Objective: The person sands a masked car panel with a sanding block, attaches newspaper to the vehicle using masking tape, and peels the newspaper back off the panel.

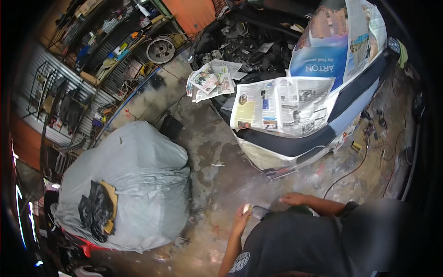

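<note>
My left hand (242,216) is closed on a small pale object (248,208), low in the middle of the view. To its right, my right hand (292,199) has its fingers curled together; what they hold, if anything, is too small and blurred to tell. Between the hands a grey shoe (260,212) shows below my dark shirt (295,240). Ahead of me stands a car whose dark bumper (272,142) is edged by newspaper sheets (286,106). A blue printed sheet (318,60) covers its side.
Folded newspapers (212,81) rest by the open engine bay (244,46). A grey-covered bulky thing (134,166) stands at left, with a black bag (98,207) on top. Cluttered shelves (110,60) and a wheel (160,50) are behind. A cable (346,177) crosses the floor at right.
</note>
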